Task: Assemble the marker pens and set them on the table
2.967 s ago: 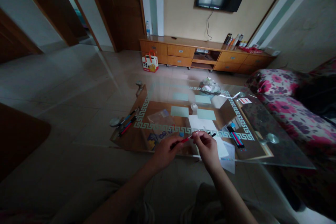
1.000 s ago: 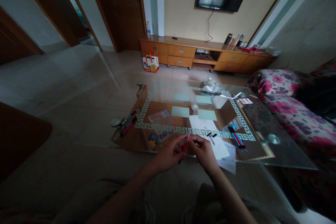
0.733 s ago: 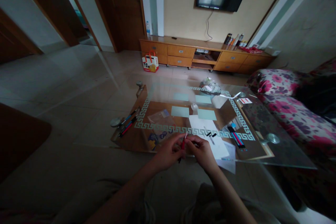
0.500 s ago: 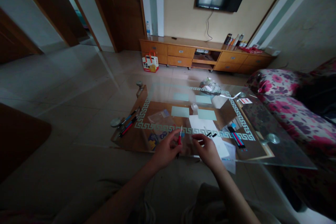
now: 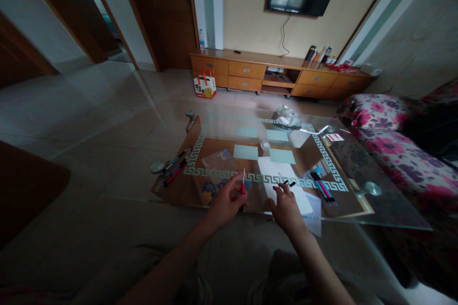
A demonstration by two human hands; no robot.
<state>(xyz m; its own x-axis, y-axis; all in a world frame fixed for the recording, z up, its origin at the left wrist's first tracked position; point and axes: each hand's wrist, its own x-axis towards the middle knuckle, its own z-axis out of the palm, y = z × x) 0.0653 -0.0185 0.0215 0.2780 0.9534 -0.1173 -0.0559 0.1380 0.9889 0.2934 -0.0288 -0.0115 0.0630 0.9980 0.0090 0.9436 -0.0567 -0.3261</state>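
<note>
My left hand [image 5: 225, 202] grips a red pen [image 5: 243, 185] held nearly upright, its pale tip pointing up, over the near edge of the glass coffee table [image 5: 379, 209]. My right hand [image 5: 286, 207] hovers over a white sheet of paper [image 5: 277, 169] with fingers spread and nothing in them. Its fingertips are close to small black pen caps [image 5: 289, 183] lying on the sheet.
Several coloured pens [image 5: 324, 187] lie to the right on the table, more pens [image 5: 173, 167] at its left edge. Pale green cards [image 5: 245, 151], a clear plastic bag [image 5: 219, 159] and a crumpled bag [image 5: 286, 116] sit further back. A floral sofa [image 5: 390, 143] stands right, a wooden TV cabinet [image 5: 279, 74] behind.
Both hands were together on the red pen; my right hand has let go and moved right toward the black caps. My left hand has tilted the pen upright.
</note>
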